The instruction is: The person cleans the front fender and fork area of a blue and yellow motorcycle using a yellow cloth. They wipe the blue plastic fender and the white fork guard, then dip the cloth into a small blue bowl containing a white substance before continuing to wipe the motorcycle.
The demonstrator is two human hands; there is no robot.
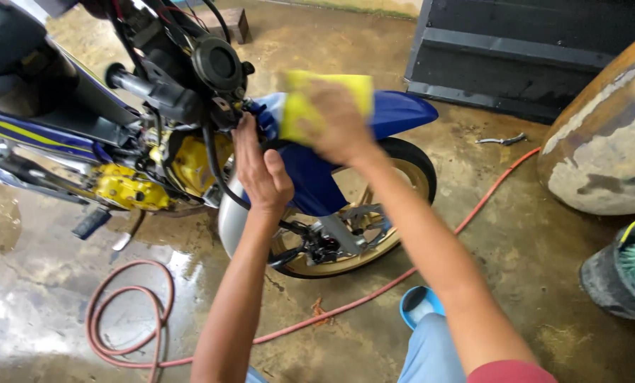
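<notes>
A blue and yellow motorcycle [112, 142] stands on a wet concrete floor, its front wheel [346, 234] with a gold rim turned toward me. My right hand [338, 124] presses a yellow cloth [303, 106] against the blue front fender [395, 110]; the hand is blurred by motion. My left hand [260, 170] rests flat, fingers together, on the blue panel beside the fork, just below the handlebar area and black cables. It holds nothing.
A red hose [140, 319] coils on the floor at the lower left and runs off to the right. A large rounded jar [601, 142] and a dark bucket [615, 276] stand at the right. A small metal tool [502, 140] lies near a dark step.
</notes>
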